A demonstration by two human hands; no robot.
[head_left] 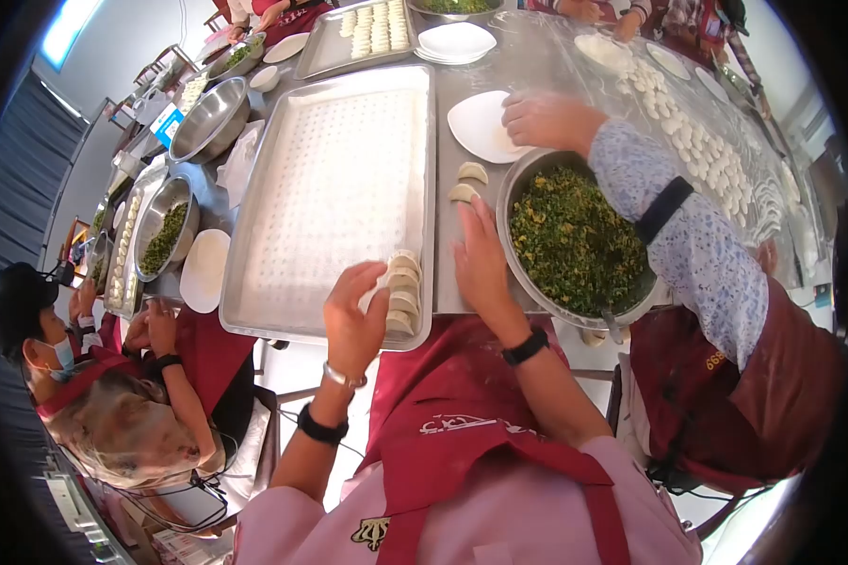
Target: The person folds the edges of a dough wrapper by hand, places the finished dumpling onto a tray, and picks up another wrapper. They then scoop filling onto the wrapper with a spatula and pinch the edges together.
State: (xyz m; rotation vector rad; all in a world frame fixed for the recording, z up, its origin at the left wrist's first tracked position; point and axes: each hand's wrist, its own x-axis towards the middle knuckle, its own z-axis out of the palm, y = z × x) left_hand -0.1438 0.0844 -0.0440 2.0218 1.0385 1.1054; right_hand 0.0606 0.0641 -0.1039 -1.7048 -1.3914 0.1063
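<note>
My left hand (356, 315) is over the near right corner of a large metal tray (233, 282), thumb and fingers apart. Right beside its fingertips, a short row of folded dumplings (403, 292) stands along the tray's right edge. My right hand (483, 264) is stretched out between the tray and a steel bowl, holding nothing, its fingertips at the lower of two dumplings (463, 193) on the table. The other dumpling (473, 172) lies just beyond it. Chopped green and yellow filling (579, 240) fills the bowl (504, 212) on my right.
A co-worker's hand (551, 121) reaches over a white plate (471, 118) from the right. Dough pieces (697, 146) lie on the floured table behind it. Another tray of dumplings (377, 30) stands at the back. On the left are steel bowls (209, 121) and a seated person (122, 395).
</note>
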